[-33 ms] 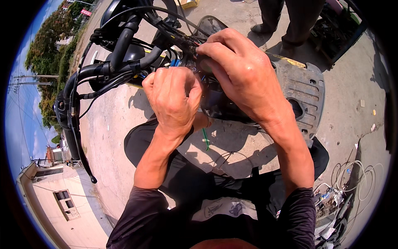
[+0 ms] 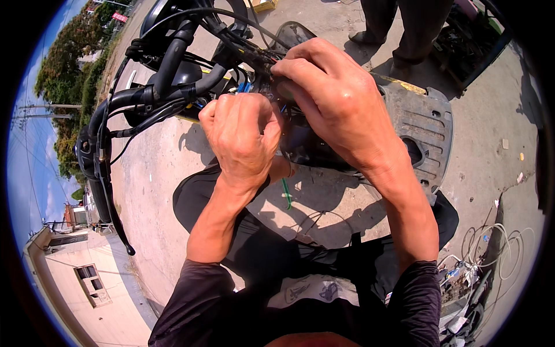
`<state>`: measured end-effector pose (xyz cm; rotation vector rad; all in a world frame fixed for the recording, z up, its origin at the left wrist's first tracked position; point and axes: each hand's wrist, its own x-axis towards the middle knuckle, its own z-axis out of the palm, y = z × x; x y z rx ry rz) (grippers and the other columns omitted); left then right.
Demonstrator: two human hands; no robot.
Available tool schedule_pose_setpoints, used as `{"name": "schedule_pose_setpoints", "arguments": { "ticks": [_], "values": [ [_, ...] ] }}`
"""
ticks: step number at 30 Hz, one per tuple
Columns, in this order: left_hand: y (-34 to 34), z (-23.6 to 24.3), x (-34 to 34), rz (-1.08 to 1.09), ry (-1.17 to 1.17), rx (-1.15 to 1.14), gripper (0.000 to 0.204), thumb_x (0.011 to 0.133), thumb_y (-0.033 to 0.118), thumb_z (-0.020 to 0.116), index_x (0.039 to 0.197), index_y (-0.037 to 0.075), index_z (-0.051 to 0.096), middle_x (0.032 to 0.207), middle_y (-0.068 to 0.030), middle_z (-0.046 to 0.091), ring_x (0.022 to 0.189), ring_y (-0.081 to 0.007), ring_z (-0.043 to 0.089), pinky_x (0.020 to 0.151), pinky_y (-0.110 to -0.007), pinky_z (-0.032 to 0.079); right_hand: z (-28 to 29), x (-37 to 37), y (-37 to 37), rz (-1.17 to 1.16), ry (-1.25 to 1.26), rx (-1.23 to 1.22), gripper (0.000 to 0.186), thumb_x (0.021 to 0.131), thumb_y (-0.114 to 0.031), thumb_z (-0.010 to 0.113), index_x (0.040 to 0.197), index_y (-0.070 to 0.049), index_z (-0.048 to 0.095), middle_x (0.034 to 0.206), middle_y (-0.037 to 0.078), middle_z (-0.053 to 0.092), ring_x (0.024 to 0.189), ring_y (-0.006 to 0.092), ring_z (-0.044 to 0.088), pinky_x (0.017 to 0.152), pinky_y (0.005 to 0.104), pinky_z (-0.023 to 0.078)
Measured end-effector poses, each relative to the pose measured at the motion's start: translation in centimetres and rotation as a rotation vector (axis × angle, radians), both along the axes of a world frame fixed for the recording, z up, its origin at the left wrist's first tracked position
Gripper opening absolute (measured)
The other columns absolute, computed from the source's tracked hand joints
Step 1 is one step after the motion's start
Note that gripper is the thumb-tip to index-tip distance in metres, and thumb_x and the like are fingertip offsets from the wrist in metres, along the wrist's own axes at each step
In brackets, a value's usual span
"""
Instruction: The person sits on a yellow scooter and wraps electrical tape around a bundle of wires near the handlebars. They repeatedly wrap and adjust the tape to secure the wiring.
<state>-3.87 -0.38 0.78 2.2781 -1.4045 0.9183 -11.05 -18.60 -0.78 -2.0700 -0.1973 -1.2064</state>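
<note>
In front of me stands a stripped scooter whose handlebar (image 2: 130, 99) reaches out to the left, wrapped with black cables. My left hand (image 2: 241, 136) is closed, fingers curled down beside a bundle of blue wires (image 2: 245, 87); whatever it grips is hidden under the knuckles. Higher and to the right, my right hand (image 2: 341, 101) makes a pinch with thumb and fingers at the exposed wiring below the steering column. Its fingertips touch the dark harness, but the small piece between them cannot be made out.
To the right lies the scooter's grey ribbed footboard (image 2: 425, 121). A green strip (image 2: 287, 194) hangs below my left wrist. Another person's legs (image 2: 404, 29) stand at the far side, beside a dark rack (image 2: 471, 43). Coiled pale cable (image 2: 506, 248) and scraps lie at lower right.
</note>
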Motion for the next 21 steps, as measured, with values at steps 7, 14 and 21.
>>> {"name": "schedule_pose_setpoints", "arguments": {
  "ticks": [7,14,21],
  "values": [
    [0.8,-0.7,0.4,-0.083,-0.075,0.005,0.024,0.078,0.002,0.078,0.100,0.007,0.069,0.088,-0.0039,0.065,0.086,-0.0261,0.062,0.091,-0.041,0.043,2.1,1.5,0.0,0.017,-0.086,-0.211,0.021,0.081,-0.003,0.078,0.101,-0.003,0.071,0.104,0.011,0.071,0.098,0.0332,0.072,0.081,0.0417,0.060],
    [1.8,0.0,-0.7,-0.115,-0.069,0.030,0.040,0.078,-0.008,0.083,0.117,0.002,0.076,0.109,-0.0126,0.070,0.099,-0.0332,0.068,0.094,-0.045,0.052,3.0,4.1,0.3,0.094,-0.140,-0.364,0.021,0.083,-0.004,0.079,0.101,-0.004,0.068,0.105,0.009,0.070,0.091,0.0323,0.073,0.076,0.0415,0.061],
    [2.9,-0.2,0.2,-0.168,-0.048,-0.032,0.049,0.071,-0.003,0.082,0.118,0.000,0.074,0.127,-0.0180,0.065,0.113,-0.0380,0.066,0.102,-0.048,0.055,2.7,5.3,1.0,0.163,-0.099,-0.296,0.019,0.081,-0.006,0.080,0.097,-0.003,0.071,0.103,0.008,0.068,0.093,0.0313,0.075,0.076,0.0421,0.063]
  ]
}}
